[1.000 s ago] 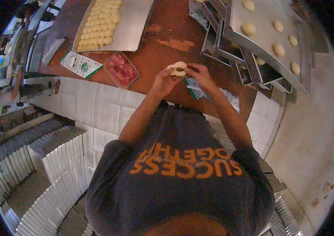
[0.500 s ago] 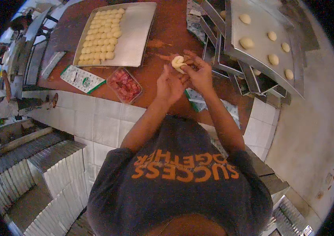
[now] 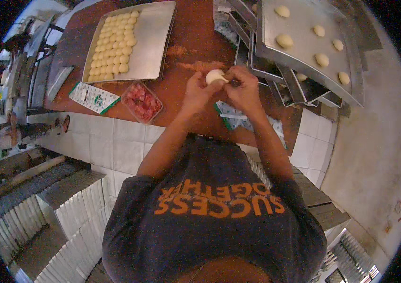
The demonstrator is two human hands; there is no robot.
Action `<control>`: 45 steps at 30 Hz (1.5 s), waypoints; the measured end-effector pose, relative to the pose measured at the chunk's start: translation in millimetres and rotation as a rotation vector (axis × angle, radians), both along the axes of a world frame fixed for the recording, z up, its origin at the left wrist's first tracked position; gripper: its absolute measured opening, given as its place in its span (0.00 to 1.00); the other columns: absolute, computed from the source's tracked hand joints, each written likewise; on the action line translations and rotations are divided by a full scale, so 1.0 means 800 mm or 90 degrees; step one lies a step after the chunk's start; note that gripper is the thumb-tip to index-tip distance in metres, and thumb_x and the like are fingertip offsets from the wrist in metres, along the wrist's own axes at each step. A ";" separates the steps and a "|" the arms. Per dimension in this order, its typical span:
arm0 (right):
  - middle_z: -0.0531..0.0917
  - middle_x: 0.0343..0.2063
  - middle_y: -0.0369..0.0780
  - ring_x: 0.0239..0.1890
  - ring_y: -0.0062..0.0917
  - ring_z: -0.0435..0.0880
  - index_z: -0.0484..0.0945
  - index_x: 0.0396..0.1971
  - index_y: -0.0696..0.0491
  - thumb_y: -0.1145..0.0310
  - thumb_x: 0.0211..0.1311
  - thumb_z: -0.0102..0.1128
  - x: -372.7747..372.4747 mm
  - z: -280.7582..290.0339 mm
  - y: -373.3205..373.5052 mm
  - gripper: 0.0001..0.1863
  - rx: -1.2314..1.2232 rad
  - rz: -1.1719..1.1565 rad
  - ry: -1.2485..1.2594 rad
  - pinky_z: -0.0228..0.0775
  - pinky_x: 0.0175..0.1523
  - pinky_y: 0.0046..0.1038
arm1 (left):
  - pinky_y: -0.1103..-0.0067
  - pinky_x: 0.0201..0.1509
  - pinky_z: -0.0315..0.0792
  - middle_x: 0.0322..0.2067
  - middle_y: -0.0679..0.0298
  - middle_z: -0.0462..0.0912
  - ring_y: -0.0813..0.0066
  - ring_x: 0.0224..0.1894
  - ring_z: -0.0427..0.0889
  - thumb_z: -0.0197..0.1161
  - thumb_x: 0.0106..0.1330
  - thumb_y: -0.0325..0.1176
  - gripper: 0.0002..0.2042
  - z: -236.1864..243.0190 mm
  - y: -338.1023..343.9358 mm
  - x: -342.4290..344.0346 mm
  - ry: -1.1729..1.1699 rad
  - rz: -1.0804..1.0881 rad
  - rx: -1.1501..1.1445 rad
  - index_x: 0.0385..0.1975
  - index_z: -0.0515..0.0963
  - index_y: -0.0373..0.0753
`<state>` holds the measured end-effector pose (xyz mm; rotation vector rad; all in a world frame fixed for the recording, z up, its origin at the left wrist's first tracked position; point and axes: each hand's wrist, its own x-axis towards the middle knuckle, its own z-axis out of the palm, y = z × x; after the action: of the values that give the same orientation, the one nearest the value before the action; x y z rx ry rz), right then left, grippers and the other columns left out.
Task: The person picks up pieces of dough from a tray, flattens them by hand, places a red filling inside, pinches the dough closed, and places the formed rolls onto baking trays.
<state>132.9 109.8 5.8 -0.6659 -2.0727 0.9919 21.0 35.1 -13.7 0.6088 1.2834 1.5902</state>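
A pale dough piece (image 3: 214, 76) is pinched between both hands, left hand (image 3: 197, 92) cupped under it, right hand (image 3: 244, 88) closed on its right edge, above the brown desk (image 3: 186, 47). A clear tub of red filling (image 3: 141, 101) sits left of the hands. A tray of small dough balls (image 3: 115, 42) lies farther back; another tray with shaped buns (image 3: 304, 37) is at right.

Both hands' fingers (image 3: 199, 87) pinch a dough piece (image 3: 214, 76) above the brown table (image 3: 188, 47).
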 end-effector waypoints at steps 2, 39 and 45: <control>0.76 0.36 0.41 0.42 0.34 0.73 0.75 0.34 0.54 0.76 0.34 0.61 0.000 -0.012 -0.002 0.19 0.067 -0.042 0.044 0.64 0.48 0.32 | 0.81 0.36 0.72 0.34 0.63 0.75 0.77 0.34 0.75 0.58 0.57 0.30 0.12 0.004 -0.001 0.004 -0.095 0.069 0.012 0.40 0.69 0.34; 0.76 0.29 0.39 0.37 0.34 0.72 0.75 0.25 0.56 0.77 0.34 0.61 -0.011 0.056 -0.019 0.11 0.313 0.012 0.110 0.66 0.41 0.29 | 0.84 0.40 0.69 0.36 0.62 0.75 0.78 0.37 0.74 0.56 0.60 0.35 0.17 0.076 -0.014 0.026 -0.068 0.163 0.137 0.46 0.66 0.33; 0.75 0.32 0.40 0.36 0.34 0.72 0.75 0.26 0.55 0.78 0.34 0.61 -0.008 0.062 -0.018 0.12 -0.044 0.069 0.069 0.67 0.40 0.29 | 0.79 0.41 0.71 0.37 0.63 0.72 0.74 0.38 0.74 0.56 0.60 0.36 0.17 0.081 -0.033 0.030 -0.027 0.106 0.087 0.46 0.63 0.37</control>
<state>126.8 95.4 55.7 -0.5265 -2.0045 1.1402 45.3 8.7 51.1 0.5607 1.2268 1.8305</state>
